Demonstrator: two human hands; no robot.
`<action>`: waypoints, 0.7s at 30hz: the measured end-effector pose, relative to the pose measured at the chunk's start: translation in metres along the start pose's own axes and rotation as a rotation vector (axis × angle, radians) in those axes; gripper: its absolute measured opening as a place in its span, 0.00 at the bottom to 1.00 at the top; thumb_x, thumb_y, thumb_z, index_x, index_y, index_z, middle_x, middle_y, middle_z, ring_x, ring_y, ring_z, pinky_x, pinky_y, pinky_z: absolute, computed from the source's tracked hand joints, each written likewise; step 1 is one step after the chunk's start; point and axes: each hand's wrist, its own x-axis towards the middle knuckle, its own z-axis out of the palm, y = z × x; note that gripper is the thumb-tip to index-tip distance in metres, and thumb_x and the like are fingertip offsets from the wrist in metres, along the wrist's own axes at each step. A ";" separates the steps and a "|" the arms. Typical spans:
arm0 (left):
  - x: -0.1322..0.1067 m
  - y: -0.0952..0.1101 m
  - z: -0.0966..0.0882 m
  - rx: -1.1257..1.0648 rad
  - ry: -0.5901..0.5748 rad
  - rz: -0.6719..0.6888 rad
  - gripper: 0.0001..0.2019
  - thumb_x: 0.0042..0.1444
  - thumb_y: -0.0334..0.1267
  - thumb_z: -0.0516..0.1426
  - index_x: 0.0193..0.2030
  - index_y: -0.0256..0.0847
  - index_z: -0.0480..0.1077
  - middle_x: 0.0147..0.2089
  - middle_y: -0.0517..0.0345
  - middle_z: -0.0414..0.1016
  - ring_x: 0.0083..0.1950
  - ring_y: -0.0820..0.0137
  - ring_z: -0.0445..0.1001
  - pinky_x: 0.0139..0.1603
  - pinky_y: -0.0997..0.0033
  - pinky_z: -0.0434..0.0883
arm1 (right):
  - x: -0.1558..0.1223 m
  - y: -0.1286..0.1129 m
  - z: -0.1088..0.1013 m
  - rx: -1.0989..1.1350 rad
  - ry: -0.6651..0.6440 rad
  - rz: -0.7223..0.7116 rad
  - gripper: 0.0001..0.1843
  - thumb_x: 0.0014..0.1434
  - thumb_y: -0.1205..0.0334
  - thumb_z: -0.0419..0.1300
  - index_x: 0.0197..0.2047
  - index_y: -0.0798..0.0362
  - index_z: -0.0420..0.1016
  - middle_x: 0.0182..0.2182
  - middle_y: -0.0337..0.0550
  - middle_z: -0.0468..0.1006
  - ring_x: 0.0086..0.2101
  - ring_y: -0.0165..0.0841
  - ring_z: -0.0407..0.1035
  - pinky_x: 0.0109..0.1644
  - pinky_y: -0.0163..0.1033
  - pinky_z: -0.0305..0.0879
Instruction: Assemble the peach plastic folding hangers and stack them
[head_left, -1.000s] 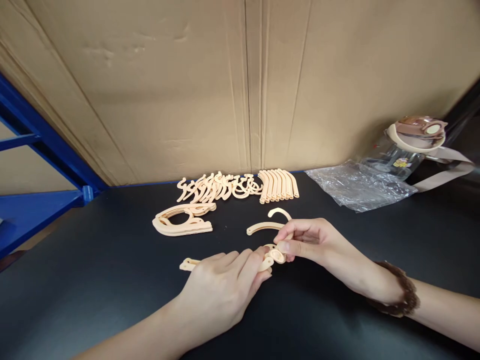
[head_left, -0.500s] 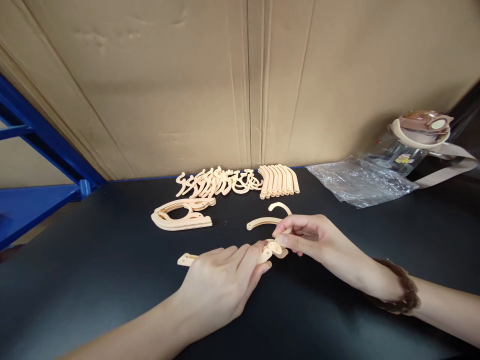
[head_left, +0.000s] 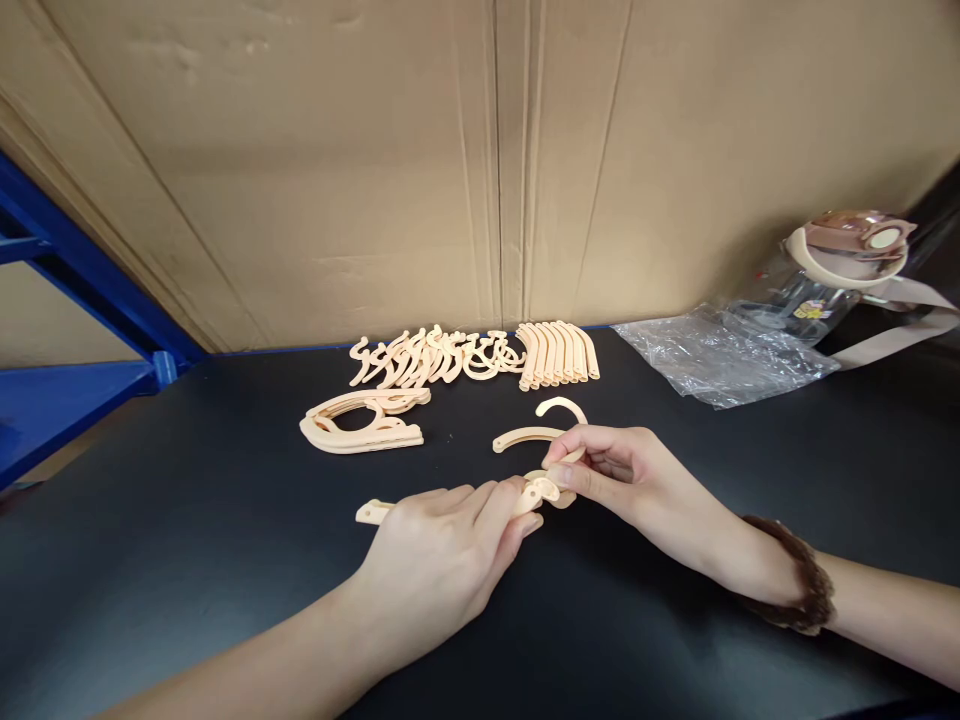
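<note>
My left hand point(head_left: 442, 550) is closed around a beige plastic hanger arm point(head_left: 371, 513), whose ends stick out on both sides of the fist. My right hand point(head_left: 611, 475) pinches a beige hanger hook between thumb and fingers; its rounded end meets the right end of the hanger arm. Fingers hide part of this joint. Just beyond the right hand lie a curved loose hanger arm point(head_left: 521, 437) and a hook-shaped curve point(head_left: 562, 405), both partly covered by the fingers. To the left, folded hangers point(head_left: 360, 440) lie stacked on the black table point(head_left: 225, 570).
Along the back edge lie a pile of hanger hooks point(head_left: 424, 358) and a row of hanger arms point(head_left: 555, 355). A clear plastic bag point(head_left: 682, 360) and a strapped water bottle point(head_left: 817, 285) are at back right. Cardboard point(head_left: 337, 150) stands behind; a blue metal frame point(head_left: 112, 290) is left.
The hook's round end has turned and moved in closer against the end of the hanger arm. Both hands stay in nearly the same place. The view has shifted slightly.
</note>
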 end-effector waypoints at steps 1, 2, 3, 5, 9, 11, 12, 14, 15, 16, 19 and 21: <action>0.000 0.000 0.000 -0.004 -0.004 -0.003 0.12 0.67 0.33 0.45 0.37 0.37 0.67 0.24 0.64 0.72 0.20 0.73 0.70 0.19 0.72 0.65 | 0.000 0.000 0.000 -0.015 0.003 0.000 0.10 0.63 0.56 0.57 0.33 0.53 0.72 0.27 0.37 0.71 0.30 0.29 0.64 0.36 0.35 0.61; 0.000 -0.001 0.000 -0.007 -0.009 -0.007 0.12 0.67 0.33 0.45 0.37 0.37 0.67 0.24 0.64 0.72 0.20 0.73 0.70 0.20 0.72 0.65 | 0.000 0.001 0.000 -0.031 0.007 -0.002 0.10 0.63 0.56 0.57 0.33 0.53 0.72 0.28 0.37 0.71 0.30 0.29 0.65 0.36 0.36 0.61; 0.000 -0.001 0.000 -0.009 -0.016 -0.012 0.13 0.67 0.33 0.45 0.36 0.37 0.67 0.24 0.64 0.72 0.20 0.73 0.70 0.20 0.72 0.65 | 0.000 0.001 0.000 -0.047 0.012 -0.004 0.10 0.63 0.56 0.56 0.33 0.52 0.72 0.28 0.37 0.72 0.30 0.30 0.65 0.36 0.36 0.62; 0.000 -0.001 0.001 -0.005 -0.020 -0.021 0.14 0.68 0.34 0.44 0.36 0.38 0.68 0.24 0.64 0.71 0.20 0.73 0.70 0.19 0.73 0.64 | 0.000 0.002 0.001 -0.083 0.023 -0.007 0.10 0.63 0.57 0.56 0.32 0.52 0.72 0.28 0.37 0.72 0.30 0.30 0.65 0.37 0.36 0.62; 0.000 0.000 0.001 -0.008 -0.043 -0.031 0.15 0.68 0.35 0.43 0.36 0.38 0.68 0.23 0.64 0.71 0.19 0.73 0.69 0.19 0.73 0.62 | -0.001 0.003 0.002 -0.131 0.044 0.005 0.10 0.63 0.57 0.56 0.32 0.52 0.71 0.28 0.38 0.72 0.30 0.31 0.65 0.37 0.37 0.61; 0.000 0.001 0.001 -0.024 -0.049 -0.032 0.14 0.68 0.35 0.43 0.36 0.38 0.68 0.23 0.64 0.71 0.20 0.73 0.70 0.19 0.74 0.63 | -0.001 0.003 0.003 -0.126 0.045 0.011 0.10 0.63 0.56 0.56 0.32 0.52 0.71 0.28 0.38 0.72 0.30 0.31 0.65 0.37 0.37 0.61; 0.000 0.001 0.002 -0.033 -0.041 -0.030 0.14 0.68 0.35 0.43 0.36 0.38 0.68 0.23 0.64 0.71 0.20 0.73 0.70 0.19 0.74 0.63 | -0.001 0.003 0.003 -0.117 0.041 0.012 0.11 0.63 0.56 0.56 0.32 0.52 0.71 0.28 0.38 0.72 0.30 0.31 0.65 0.37 0.37 0.61; 0.000 0.000 0.003 -0.042 -0.003 -0.027 0.14 0.69 0.35 0.43 0.37 0.38 0.67 0.23 0.65 0.70 0.19 0.74 0.69 0.19 0.74 0.62 | -0.001 0.003 0.002 -0.095 0.027 0.009 0.11 0.63 0.56 0.56 0.32 0.52 0.71 0.28 0.38 0.71 0.30 0.31 0.65 0.36 0.36 0.61; 0.000 0.000 0.003 -0.042 0.014 -0.024 0.15 0.69 0.35 0.42 0.37 0.38 0.67 0.22 0.65 0.70 0.18 0.73 0.68 0.18 0.74 0.61 | -0.001 0.002 0.002 -0.083 0.022 0.008 0.12 0.63 0.56 0.56 0.31 0.52 0.71 0.28 0.37 0.71 0.30 0.30 0.64 0.36 0.36 0.60; 0.000 0.000 0.004 -0.040 0.025 -0.021 0.15 0.69 0.35 0.42 0.38 0.38 0.67 0.22 0.65 0.69 0.18 0.73 0.68 0.18 0.74 0.61 | -0.001 0.002 0.002 -0.074 0.019 0.008 0.12 0.63 0.56 0.56 0.31 0.52 0.71 0.27 0.37 0.71 0.30 0.30 0.64 0.35 0.36 0.60; 0.001 0.000 0.003 -0.037 0.004 -0.022 0.14 0.69 0.34 0.42 0.38 0.38 0.67 0.22 0.65 0.70 0.19 0.73 0.69 0.19 0.74 0.62 | -0.001 0.002 0.002 -0.067 0.025 0.023 0.11 0.63 0.57 0.56 0.31 0.52 0.71 0.27 0.36 0.70 0.29 0.29 0.64 0.35 0.35 0.60; 0.002 -0.001 0.002 -0.037 -0.006 -0.021 0.15 0.69 0.34 0.42 0.38 0.38 0.67 0.22 0.65 0.70 0.19 0.73 0.69 0.19 0.73 0.62 | 0.000 0.001 0.002 -0.066 0.029 0.035 0.10 0.63 0.58 0.56 0.32 0.52 0.71 0.27 0.36 0.70 0.30 0.29 0.64 0.35 0.35 0.60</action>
